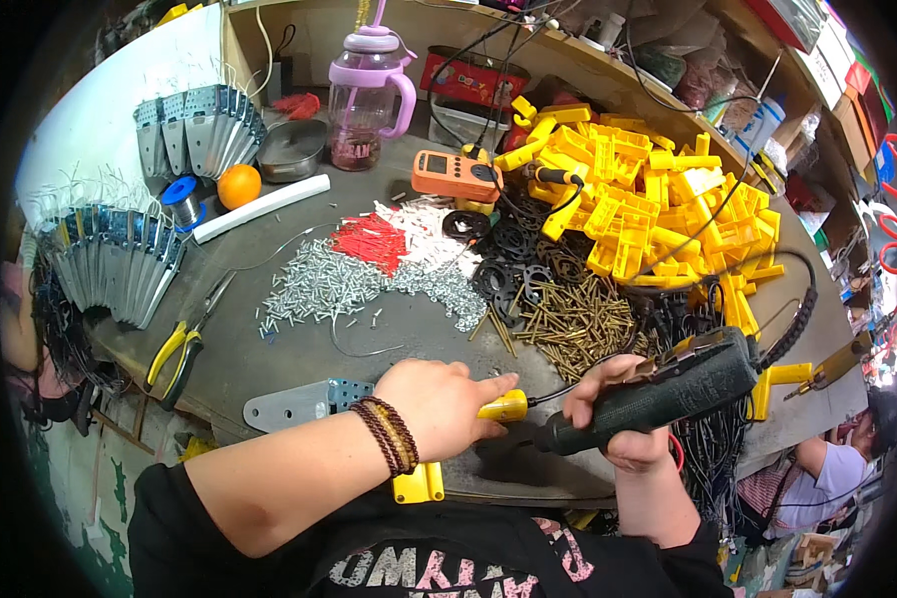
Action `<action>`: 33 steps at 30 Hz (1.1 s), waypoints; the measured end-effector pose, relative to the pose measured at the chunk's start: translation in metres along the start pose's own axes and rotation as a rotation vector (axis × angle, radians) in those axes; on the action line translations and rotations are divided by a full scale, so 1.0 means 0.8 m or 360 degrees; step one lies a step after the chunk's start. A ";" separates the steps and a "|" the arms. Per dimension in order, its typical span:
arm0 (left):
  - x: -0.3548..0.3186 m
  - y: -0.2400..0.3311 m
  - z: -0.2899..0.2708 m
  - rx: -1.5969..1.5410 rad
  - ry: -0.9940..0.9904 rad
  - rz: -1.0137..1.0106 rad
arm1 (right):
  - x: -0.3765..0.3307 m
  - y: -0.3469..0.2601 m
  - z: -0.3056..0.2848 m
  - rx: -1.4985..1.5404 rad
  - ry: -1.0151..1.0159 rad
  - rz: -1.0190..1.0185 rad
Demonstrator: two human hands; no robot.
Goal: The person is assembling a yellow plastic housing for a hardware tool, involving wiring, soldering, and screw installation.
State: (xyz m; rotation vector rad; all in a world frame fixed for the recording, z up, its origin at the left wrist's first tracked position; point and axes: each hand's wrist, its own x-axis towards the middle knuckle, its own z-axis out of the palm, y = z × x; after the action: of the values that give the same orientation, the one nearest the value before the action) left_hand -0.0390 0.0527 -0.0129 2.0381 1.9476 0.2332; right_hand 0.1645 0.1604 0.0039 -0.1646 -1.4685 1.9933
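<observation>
My left hand (431,401) is closed on a yellow plastic part (508,406), index finger stretched along it. A thin black wire runs out of that part toward the right. From beneath the same hand a silver metal plate with holes (294,407) sticks out to the left. Below the wrist shows a yellow plastic piece (419,483); whether it joins the part in the hand I cannot tell. My right hand (633,444) is wrapped round a dark corded electric screwdriver (673,389), held level, its nose pointing left toward the left hand.
Behind the hands lie piles of silver screws (319,279), red sleeves (371,242), brass screws (578,324) and yellow housings (658,199). Pliers (186,344) and stacked metal plates (115,264) are at left. An orange meter (456,177) and a bottle (361,110) stand behind; a person (817,478) sits at right.
</observation>
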 end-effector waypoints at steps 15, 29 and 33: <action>0.000 0.001 -0.002 -0.0098 -0.0078 -0.0027 | 0.061 0.001 0.019 -0.0297 -0.0508 -0.0356; 0.007 0.005 -0.010 -0.0090 -0.0298 -0.0145 | 0.079 0.015 0.027 -0.0121 -0.0583 -0.0196; 0.002 0.000 -0.005 -0.0086 -0.0180 -0.0055 | 0.082 0.008 0.020 0.0004 -0.0452 -0.0067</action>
State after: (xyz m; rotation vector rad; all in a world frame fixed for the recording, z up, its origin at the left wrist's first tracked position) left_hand -0.0407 0.0552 -0.0091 1.9385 1.8861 0.1575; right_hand 0.1030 0.1833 0.0219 0.1560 -1.6284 2.0471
